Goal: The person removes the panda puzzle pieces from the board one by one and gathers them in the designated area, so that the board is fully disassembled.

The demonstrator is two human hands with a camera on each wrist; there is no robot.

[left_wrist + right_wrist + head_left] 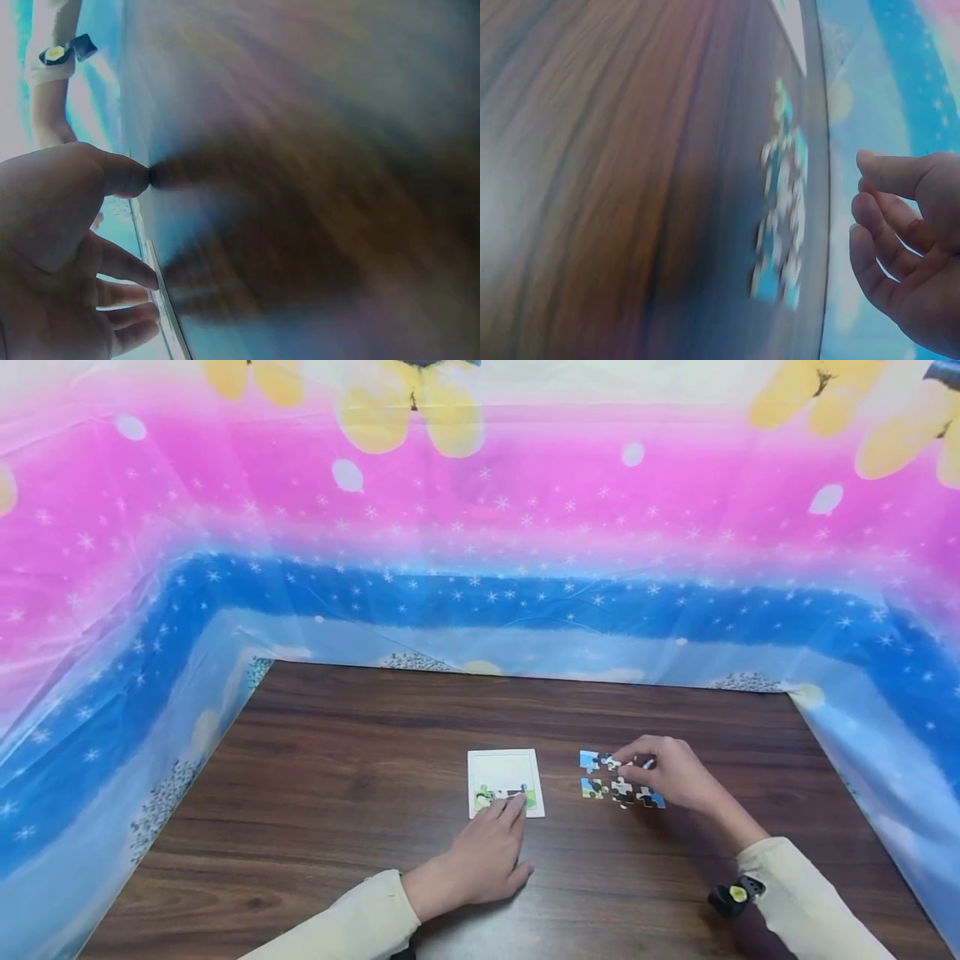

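A white square puzzle tray [504,768] lies on the table, with a strip of picture pieces [529,797] filled in along its near side. My left hand [489,853] rests its extended fingertips at that near part; in the left wrist view the fingers [124,268] reach the tray's edge. To the right, several loose jigsaw pieces [592,787] lie in two rough rows. Over the back row hovers my right hand [675,774], its thumb and forefinger apart and partly covering some pieces. The right wrist view shows the loosely bent fingers [885,232] holding nothing, above the blurred pieces [780,202].
The dark wooden table [337,760] is enclosed at the back and sides by a pink and blue patterned cloth [480,543]. A black strap with a yellow disc [737,895] sits at my right wrist.
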